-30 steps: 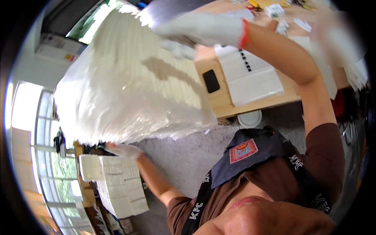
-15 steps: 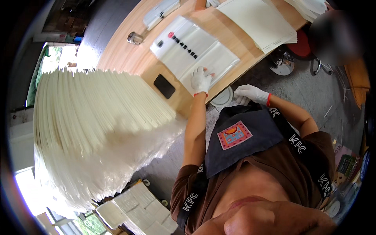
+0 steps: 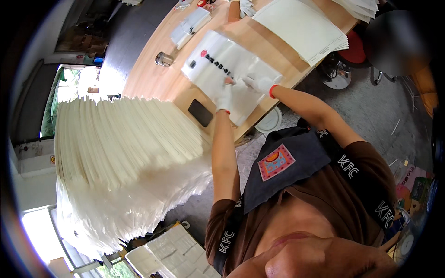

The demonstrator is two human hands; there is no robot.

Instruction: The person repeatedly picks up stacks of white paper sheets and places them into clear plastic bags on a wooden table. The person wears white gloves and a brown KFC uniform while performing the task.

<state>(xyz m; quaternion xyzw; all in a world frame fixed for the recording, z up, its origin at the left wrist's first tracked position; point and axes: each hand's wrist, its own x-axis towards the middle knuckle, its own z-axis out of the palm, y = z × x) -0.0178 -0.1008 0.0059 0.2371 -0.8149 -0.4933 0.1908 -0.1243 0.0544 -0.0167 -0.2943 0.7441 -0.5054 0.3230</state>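
Big fanned stack of white sheets fills the left of the view, edges splayed, its lower part wrapped in thin clear film; it stands well apart from the hands

Wooden worktop runs from upper left to right. On it: a pile of cream sheets at the far right end, a small white stack further back, a little metal cup, a black phone near the front edge

Clear plastic bag with a printed strip lies flat on the worktop near its front edge, just beyond the phone, with white sheets seemingly inside. Both gloved hands rest on its near end

Left hand, white glove: fingers spread flat, pressing down on the bag, not closed around anything. Right hand, white glove with red cuff: fingers low on the bag beside the left; cannot tell whether they pinch the film or only press it

Handling, as a judgement: film looks thin, slick and floppy, likely to slide on the wood and crease; light alone, heavier if filled. Best taken at the open end or a corner, film pinched between fingers, the other palm pinning it flat
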